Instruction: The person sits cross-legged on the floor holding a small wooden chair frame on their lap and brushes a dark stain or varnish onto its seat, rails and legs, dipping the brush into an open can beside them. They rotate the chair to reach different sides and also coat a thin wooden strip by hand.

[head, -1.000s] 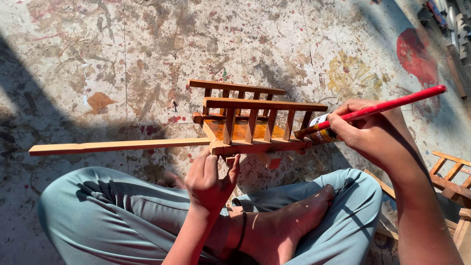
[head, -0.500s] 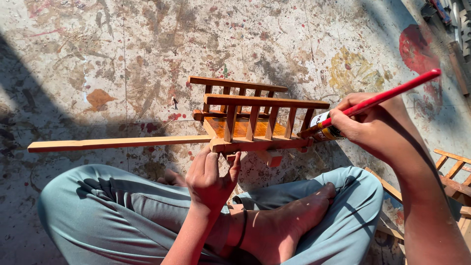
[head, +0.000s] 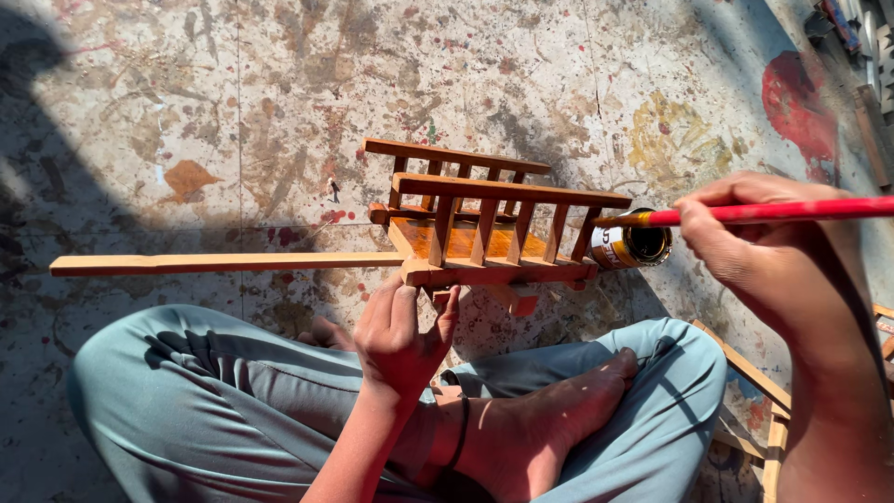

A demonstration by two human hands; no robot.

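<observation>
Head view: small wooden cart [head: 484, 224] on the paint-stained floor [head: 186, 112], left hand [head: 402, 335] fingers clamped on its near rail to steady it; right hand [head: 745, 242] fingers pinching a red-handled brush [head: 792, 210] over an open tin [head: 633, 244].

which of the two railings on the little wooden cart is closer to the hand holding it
The near railing, whose bottom bar the left hand grips; the far railing stands behind it.

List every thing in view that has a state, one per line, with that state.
Wooden cart: upright on the floor, bed glossy, long shaft bare.
Tin: open, lid off, dark liquid inside.
Red brush: level, its tip at the tin's mouth.
Left hand: gripping the cart's near edge.
Right hand: closed on the brush.
</observation>
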